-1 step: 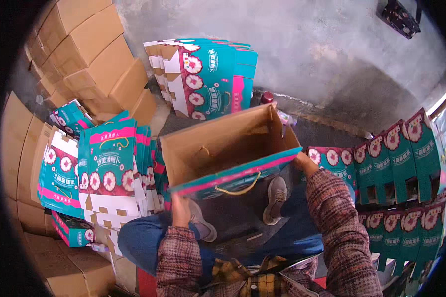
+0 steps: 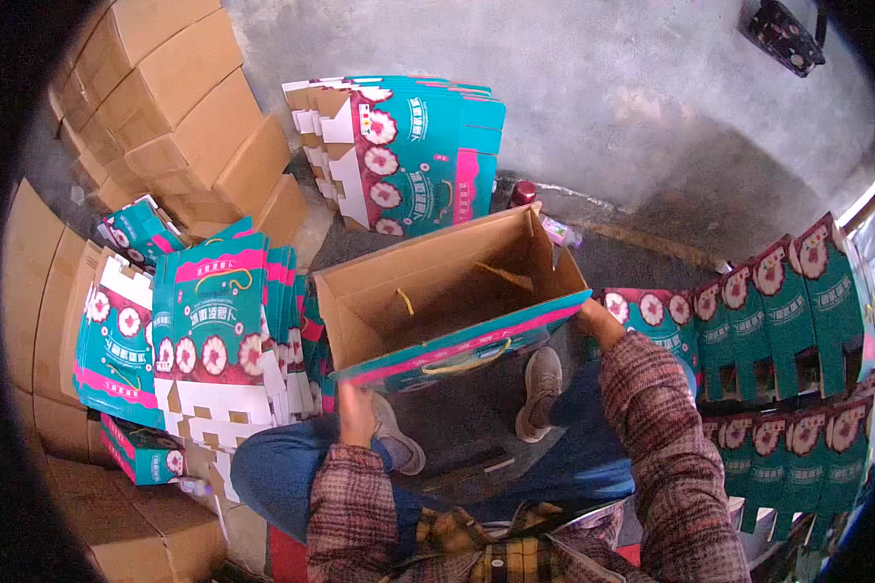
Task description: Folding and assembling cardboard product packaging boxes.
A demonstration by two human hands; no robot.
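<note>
Between both hands I hold a teal and pink gift box (image 2: 515,333), its open top facing up and its plain brown inside showing. Two bits of yellow cord show on the inner walls, and a yellow rope handle (image 2: 467,359) lies against the printed near side. My left hand (image 2: 357,416) grips the near left corner, its fingertips partly hidden by the box. My right hand (image 2: 603,325) grips the right end, with its fingers mostly behind the cardboard. The box is above the floor, over my shoes (image 2: 542,389).
Flat printed cartons (image 2: 226,316) stand stacked at my left, and another pile (image 2: 428,146) leans on the far wall. Brown cardboard boxes (image 2: 180,107) are heaped at the far left. Rows of teal cartons (image 2: 778,311) line the right. A dark red-capped bottle (image 2: 522,193) stands behind the box.
The box has tilted slightly, so more of its inside and a second cord show. The rope handle on the near side has swung from hanging down to lying higher. Both hands keep their places.
</note>
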